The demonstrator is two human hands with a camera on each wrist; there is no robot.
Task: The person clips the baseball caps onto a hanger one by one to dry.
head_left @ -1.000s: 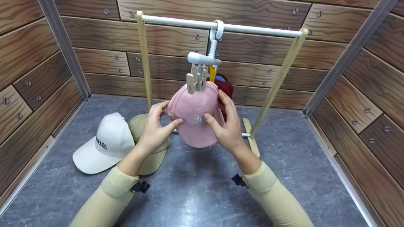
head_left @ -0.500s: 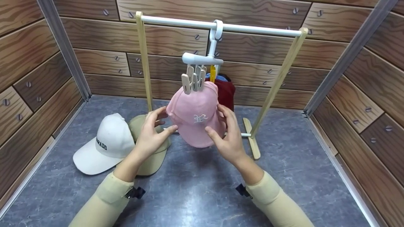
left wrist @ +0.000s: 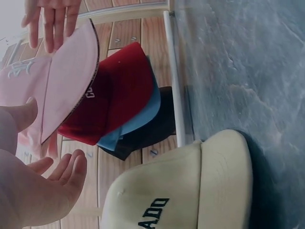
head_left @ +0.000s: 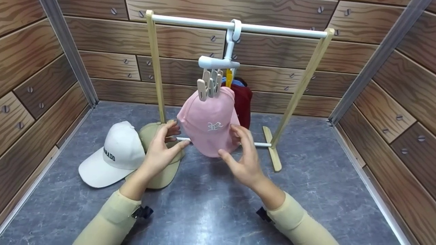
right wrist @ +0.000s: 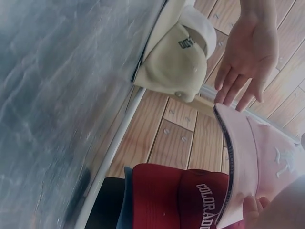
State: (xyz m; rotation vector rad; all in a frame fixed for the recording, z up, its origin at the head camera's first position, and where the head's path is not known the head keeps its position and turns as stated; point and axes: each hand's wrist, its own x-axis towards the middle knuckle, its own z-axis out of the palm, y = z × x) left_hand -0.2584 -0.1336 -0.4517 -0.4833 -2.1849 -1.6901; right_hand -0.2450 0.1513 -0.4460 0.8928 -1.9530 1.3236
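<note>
A pink cap (head_left: 209, 110) with white embroidery hangs below light grey clips (head_left: 210, 85) on a white hanger (head_left: 214, 62), its brim pointing down. My left hand (head_left: 158, 151) is just left of the cap with fingers apart, holding nothing. On the other side, my right hand (head_left: 246, 163) has its thumb in front of the brim's right part and its fingers at the brim's side, loosely spread. Behind the pink cap hangs a dark red cap (head_left: 241, 105). The left wrist view also shows a blue cap (left wrist: 143, 114) and a black cap (left wrist: 162, 107) behind that one.
The hanger hooks over the white bar (head_left: 279, 30) of a rack with wooden legs (head_left: 301, 86). A white cap (head_left: 124, 146) and an olive cap (head_left: 168, 173) lie on the grey floor (head_left: 204, 211) at the left. Wood-patterned walls (head_left: 112, 37) enclose the area.
Both hands have loosened from the pink cap. The left hand has drawn away to the left, and the right has slid lower along the brim. The cap has swung slightly left.
</note>
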